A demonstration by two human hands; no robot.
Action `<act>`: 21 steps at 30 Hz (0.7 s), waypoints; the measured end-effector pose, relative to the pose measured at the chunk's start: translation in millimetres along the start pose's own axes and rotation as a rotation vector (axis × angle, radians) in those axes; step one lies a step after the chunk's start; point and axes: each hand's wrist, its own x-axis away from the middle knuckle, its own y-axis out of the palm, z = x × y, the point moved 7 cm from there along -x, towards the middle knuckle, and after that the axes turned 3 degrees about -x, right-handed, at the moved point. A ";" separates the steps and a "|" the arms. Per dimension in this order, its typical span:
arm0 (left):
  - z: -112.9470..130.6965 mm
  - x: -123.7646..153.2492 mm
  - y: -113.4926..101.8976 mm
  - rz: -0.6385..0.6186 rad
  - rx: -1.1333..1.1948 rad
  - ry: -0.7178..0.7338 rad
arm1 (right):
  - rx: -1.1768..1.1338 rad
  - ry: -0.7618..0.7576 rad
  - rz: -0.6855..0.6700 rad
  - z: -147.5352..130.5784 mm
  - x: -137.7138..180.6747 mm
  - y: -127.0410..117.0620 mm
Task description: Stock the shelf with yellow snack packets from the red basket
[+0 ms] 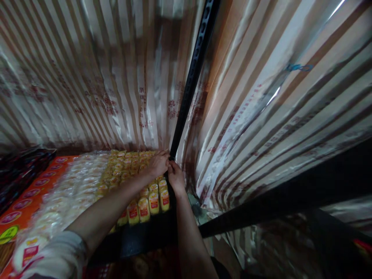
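Observation:
At the lower visible end of a black slotted metal post [190, 83], my two hands meet at the back corner of a shelf. My left hand [159, 163] is closed, its fingers curled in against the post's left side, above rows of small yellow-wrapped packets [143, 209]. Just to the right, my right hand [176, 177] is also closed, thumb and fingers up by the same spot. Whatever lies between the fingertips is too small and dim to make out.
Rows of clear-wrapped white packets [78, 182] lie left of the yellow ones, beside an orange printed box [31, 190]. Dark packages [23, 170] fill the far left. Striped plastic sheeting [122, 69] hangs behind. A dark shelf beam [261, 193] runs to the right.

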 end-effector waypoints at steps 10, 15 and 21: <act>74.3 124.3 -38.7 -0.051 0.310 0.022 | 0.084 -0.100 -0.072 -44.0 112.9 -38.6; 95.6 204.4 -48.0 -0.066 0.362 -0.011 | 0.075 -0.156 -0.275 -53.7 188.0 -43.1; 92.5 295.6 -9.1 -0.257 0.536 -0.242 | 0.296 -0.047 -0.827 -20.4 264.9 -14.8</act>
